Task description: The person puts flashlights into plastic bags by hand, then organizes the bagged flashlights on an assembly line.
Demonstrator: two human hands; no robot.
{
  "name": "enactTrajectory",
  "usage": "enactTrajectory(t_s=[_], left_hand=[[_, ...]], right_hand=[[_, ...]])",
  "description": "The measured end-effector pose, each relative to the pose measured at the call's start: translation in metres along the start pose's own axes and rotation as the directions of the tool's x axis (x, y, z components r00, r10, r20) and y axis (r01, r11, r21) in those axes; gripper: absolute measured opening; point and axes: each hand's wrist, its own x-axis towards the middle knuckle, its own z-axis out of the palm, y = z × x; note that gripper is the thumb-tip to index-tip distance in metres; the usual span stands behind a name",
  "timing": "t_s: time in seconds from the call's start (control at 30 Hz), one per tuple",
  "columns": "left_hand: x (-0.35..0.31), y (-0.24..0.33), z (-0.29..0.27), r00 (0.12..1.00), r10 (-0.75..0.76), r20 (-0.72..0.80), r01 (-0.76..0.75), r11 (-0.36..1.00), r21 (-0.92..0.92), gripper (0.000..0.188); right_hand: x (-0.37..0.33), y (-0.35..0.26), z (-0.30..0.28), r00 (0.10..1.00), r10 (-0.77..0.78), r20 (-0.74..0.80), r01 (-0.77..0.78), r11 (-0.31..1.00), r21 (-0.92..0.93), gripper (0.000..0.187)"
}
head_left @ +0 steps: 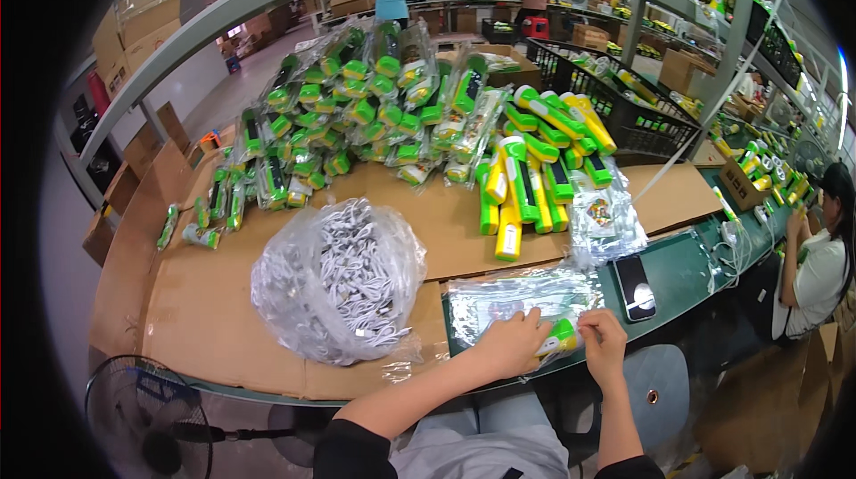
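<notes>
At the table's near edge lies a green and yellow flashlight in a clear plastic bag. My left hand grips its left end, palm down, with the thumb hidden. At the bag's right end my right hand pinches the plastic between thumb and fingers. Under and beyond my hands is a stack of flat clear bags. Loose green and yellow flashlights are heaped just past them, beside more flat printed bags. To the left sits a big clear bag full of bundled white cables.
Bagged flashlights form a large pile at the back on cardboard. A phone lies right of my hands. A black crate stands behind, a fan at lower left. Another person sits at right.
</notes>
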Motion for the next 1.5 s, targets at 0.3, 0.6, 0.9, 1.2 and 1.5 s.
enactTrajectory(t_s=[0.3,0.6,0.9,1.2,1.5], left_hand=[[0.002,-0.012,0.024,0.995,0.054,-0.084,-0.057,0.998,-0.027,0.05],[-0.009,-0.011,0.004,0.995,0.011,0.103,0.017,0.963,-0.27,0.053],[-0.07,-0.024,-0.012,0.887,0.025,-0.461,0.06,0.984,0.169,0.027],[-0.095,-0.002,0.016,0.489,-0.78,-0.392,-0.162,0.36,-0.919,0.041],[-0.094,0.045,0.019,0.45,-0.338,-0.826,-0.051,0.914,-0.402,0.036]], right_hand=[[-0.004,0.001,0.004,1.0,-0.001,0.008,0.001,1.0,-0.001,0.013],[-0.01,0.002,-0.002,0.999,0.046,0.007,-0.047,0.993,0.108,0.014],[-0.007,0.012,-0.018,0.996,0.034,-0.084,-0.024,0.993,0.112,0.012],[-0.002,-0.009,-0.031,0.99,-0.01,0.139,0.027,0.992,-0.122,0.02],[-0.009,-0.116,0.042,0.948,-0.258,0.188,0.258,0.966,0.024,0.02]])
